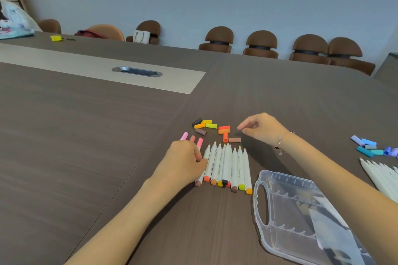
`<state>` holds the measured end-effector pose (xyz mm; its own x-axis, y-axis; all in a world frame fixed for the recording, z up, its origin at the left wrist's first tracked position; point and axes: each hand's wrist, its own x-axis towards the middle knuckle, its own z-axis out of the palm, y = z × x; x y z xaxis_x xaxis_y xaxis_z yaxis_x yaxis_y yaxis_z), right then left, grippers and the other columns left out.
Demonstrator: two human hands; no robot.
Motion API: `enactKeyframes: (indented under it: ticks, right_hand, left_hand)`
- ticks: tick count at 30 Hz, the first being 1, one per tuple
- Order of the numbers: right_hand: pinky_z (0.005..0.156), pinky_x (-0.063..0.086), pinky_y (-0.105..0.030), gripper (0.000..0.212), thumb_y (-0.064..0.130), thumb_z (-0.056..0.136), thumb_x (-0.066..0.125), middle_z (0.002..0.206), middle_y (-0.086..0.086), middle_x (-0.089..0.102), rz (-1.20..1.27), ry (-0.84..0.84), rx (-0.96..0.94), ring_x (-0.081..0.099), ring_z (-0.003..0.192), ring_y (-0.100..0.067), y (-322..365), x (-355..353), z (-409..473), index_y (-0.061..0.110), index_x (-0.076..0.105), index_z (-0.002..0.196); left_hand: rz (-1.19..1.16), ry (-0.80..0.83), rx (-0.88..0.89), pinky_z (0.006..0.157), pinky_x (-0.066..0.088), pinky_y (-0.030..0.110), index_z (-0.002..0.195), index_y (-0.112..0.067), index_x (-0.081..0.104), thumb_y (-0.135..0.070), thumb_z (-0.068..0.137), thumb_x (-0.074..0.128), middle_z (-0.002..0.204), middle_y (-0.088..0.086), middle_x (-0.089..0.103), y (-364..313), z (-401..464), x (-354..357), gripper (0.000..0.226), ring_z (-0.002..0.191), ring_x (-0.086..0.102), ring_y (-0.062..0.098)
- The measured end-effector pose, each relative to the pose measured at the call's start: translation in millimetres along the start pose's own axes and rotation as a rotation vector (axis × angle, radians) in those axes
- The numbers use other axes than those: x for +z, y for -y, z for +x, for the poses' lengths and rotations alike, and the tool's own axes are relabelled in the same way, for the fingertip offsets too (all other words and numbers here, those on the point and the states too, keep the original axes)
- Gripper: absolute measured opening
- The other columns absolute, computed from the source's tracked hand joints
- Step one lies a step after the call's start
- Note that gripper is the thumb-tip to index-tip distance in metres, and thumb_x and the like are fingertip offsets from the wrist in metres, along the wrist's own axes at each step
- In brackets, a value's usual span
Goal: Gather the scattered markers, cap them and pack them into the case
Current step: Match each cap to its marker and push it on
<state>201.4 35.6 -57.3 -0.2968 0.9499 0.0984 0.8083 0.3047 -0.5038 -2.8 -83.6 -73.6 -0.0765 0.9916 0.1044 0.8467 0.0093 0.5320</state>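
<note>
Loose orange caps (224, 130) lie between the pink-marker-gripping left hand (185, 162) and empty, loosely curled right hand (261, 128).

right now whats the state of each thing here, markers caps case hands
row of white markers: far tips uncapped, lying side by side
loose warm caps: off, scattered beyond the row
pink markers: capped, under left hand
right hand: curled, holding nothing visible
clear case: no markers inside
blue caps: loose
</note>
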Motion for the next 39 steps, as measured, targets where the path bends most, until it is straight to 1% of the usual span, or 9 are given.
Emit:
enactKeyframes:
  ticks: [7,14,18,22,24,30,33,36,39]
  right_hand:
    - [0.066,0.042,-0.011,0.021,0.027,0.085,0.065,0.104,-0.003,0.069,-0.06,0.16,-0.051,0.057,0.087,-0.009,9.2,9.0,4.7,0.014,0.073,0.101]
    - [0.072,0.045,-0.017,0.022,0.029,0.085,0.065,0.102,-0.004,0.069,-0.077,0.153,-0.04,0.058,0.089,-0.013,7.5,15.2,5.2,0.013,0.074,0.098]
    - [0.077,0.046,-0.022,0.018,0.034,0.088,0.061,0.095,0.008,0.065,0.277,0.058,0.004,0.056,0.091,-0.008,15.3,8.9,-0.2,0.021,0.071,0.094]
    - [0.071,0.045,-0.021,0.027,0.029,0.093,0.054,0.098,0.006,0.065,0.664,0.134,0.057,0.058,0.093,-0.012,29.3,5.4,-4.3,0.03,0.056,0.12]
    - [0.074,0.046,-0.021,0.029,0.026,0.094,0.053,0.103,0.002,0.065,0.775,0.174,0.065,0.06,0.095,-0.013,34.9,6.2,-4.8,0.028,0.058,0.122]
    - [0.075,0.046,-0.018,0.023,0.028,0.091,0.057,0.108,0.005,0.065,0.884,0.152,0.092,0.06,0.103,-0.013,46.0,18.1,-6.1,0.027,0.062,0.114]
    - [0.081,0.048,-0.022,0.018,0.029,0.09,0.059,0.104,0.004,0.067,0.907,0.12,0.095,0.061,0.101,-0.014,48.4,20.4,-7.3,0.025,0.066,0.106]
    - [0.08,0.049,-0.024,0.019,0.029,0.09,0.059,0.102,0.001,0.07,0.948,0.035,0.099,0.063,0.099,-0.015,51.2,20.2,-8.9,0.019,0.068,0.103]
    - [0.068,0.047,-0.018,0.022,0.029,0.09,0.059,0.1,0.002,0.071,0.913,-0.002,0.092,0.064,0.095,-0.012,52.9,19.3,-10.3,0.017,0.067,0.107]
  left_hand:
    - [0.02,0.037,-0.045,0.052,0.037,0.004,0.09,-0.007,0.073,-0.025,0.085,0.062,0.095,0.008,0.071,-2.8,-1.4,0.6,0.021,0.079,0.067,0.014]
    - [0.025,0.05,-0.047,0.082,0.049,0.019,0.09,-0.008,0.074,-0.028,0.087,0.061,0.121,0.004,0.065,-2.7,1.2,0.0,0.024,0.116,0.056,0.013]
    - [-0.28,0.089,-0.192,0.069,0.053,0.025,0.086,-0.017,0.072,-0.03,0.085,0.065,0.079,-0.006,0.065,-3.6,5.9,-13.3,0.015,0.079,0.061,0.01]
    - [-0.49,0.172,-0.208,0.08,0.043,0.027,0.094,-0.015,0.073,-0.035,0.088,0.063,0.111,-0.006,0.067,-2.9,7.6,-26.1,0.023,0.126,0.047,0.015]
    - [-0.535,0.211,-0.241,0.067,0.045,0.023,0.095,-0.014,0.073,-0.037,0.088,0.062,0.128,0.002,0.057,-2.1,7.4,-30.4,0.027,0.132,0.039,0.02]
    - [-0.513,0.261,-0.28,0.054,0.035,0.021,0.095,-0.016,0.075,-0.045,0.084,0.062,0.132,0.0,0.058,1.5,11.2,-31.5,0.034,0.101,0.06,0.024]
    - [-0.481,0.269,-0.27,0.054,0.036,0.021,0.095,-0.017,0.075,-0.046,0.085,0.061,0.123,-0.004,0.063,0.5,11.6,-33.6,0.035,0.058,0.038,0.01]
    - [-0.488,0.272,-0.264,0.05,0.033,0.02,0.092,-0.017,0.076,-0.045,0.086,0.06,0.101,-0.007,0.063,-0.1,10.5,-35.8,0.033,0.051,0.028,0.01]
    - [-0.477,0.277,-0.244,0.047,0.031,0.018,0.091,-0.017,0.076,-0.044,0.087,0.06,0.118,0.005,0.062,-2.8,7.5,-37.0,0.031,0.047,0.032,0.01]
